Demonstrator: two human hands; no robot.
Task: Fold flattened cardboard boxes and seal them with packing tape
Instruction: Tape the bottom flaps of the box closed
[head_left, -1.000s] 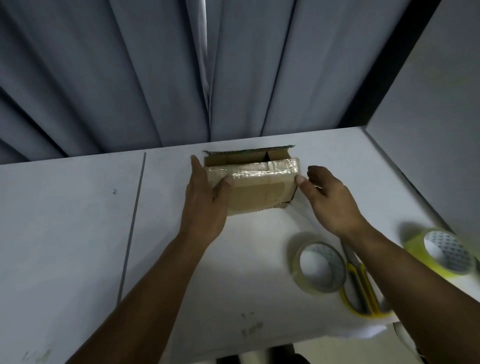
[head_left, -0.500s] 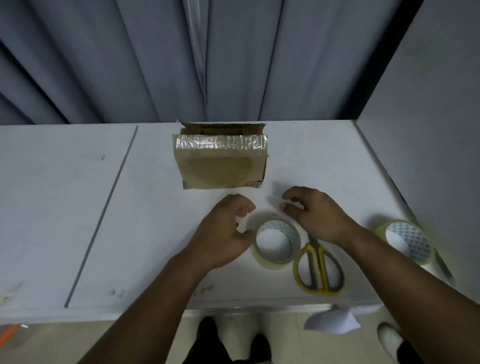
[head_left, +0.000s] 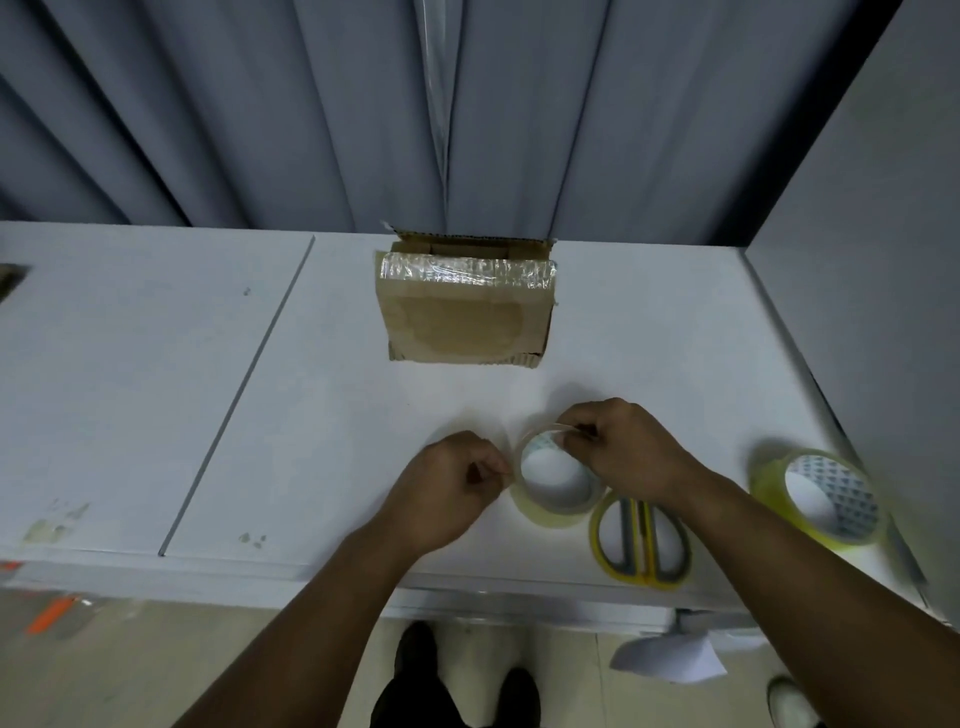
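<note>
Tabletop (head_left: 130, 389) in white, seen from above by the person working at it, with grey curtains behind. At the back centre stands the cardboard box (head_left: 465, 317), a wrinkled band of clear tape across its top edge and brown flaps showing behind that band. A second ago both hands were on this box; it now stands alone and well apart from them. Nearer the viewer, the left hand (head_left: 452, 488) is curled with its fingertips against the left wall of the clear tape roll (head_left: 553, 512), apparently steadying it. The right hand (head_left: 623, 447) has come over the roll from the other side and pinches at its upper rim, probably picking for the loose end, though the end itself is too small to see. This suggests one seam is taped and a fresh strip is being started. Just right of the roll lie yellow-handled scissors (head_left: 641, 540), and further right a second, yellowish tape roll (head_left: 821, 499).
</note>
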